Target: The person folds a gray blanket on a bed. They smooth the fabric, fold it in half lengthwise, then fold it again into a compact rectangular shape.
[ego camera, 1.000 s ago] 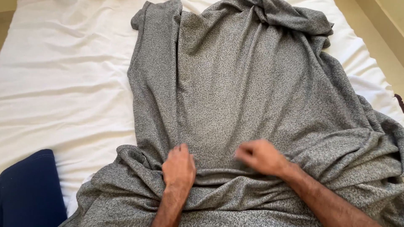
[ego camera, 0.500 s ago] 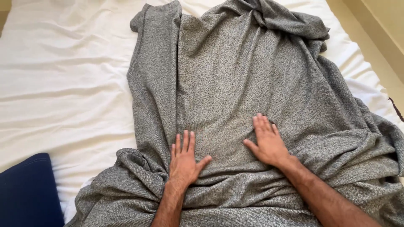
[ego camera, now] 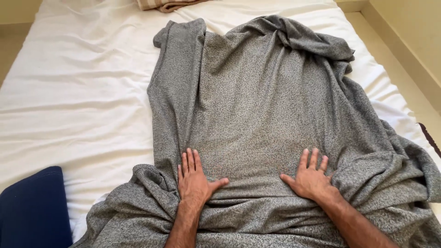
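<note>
Neither grip has hold of anything: the left hand (ego camera: 194,180) and the right hand (ego camera: 310,178) both lie palm down, fingers spread, flat on a grey knit blanket (ego camera: 257,105). The hands are well apart, thumbs turned toward each other. Nearest the camera the blanket bunches into thick folds that run off the lower edge. A dark blue object (ego camera: 32,209) at lower left is cut off. The blanket stretches across the bed's white sheet (ego camera: 78,101). A striped cloth (ego camera: 161,4) at the far edge is mostly cropped.
</note>
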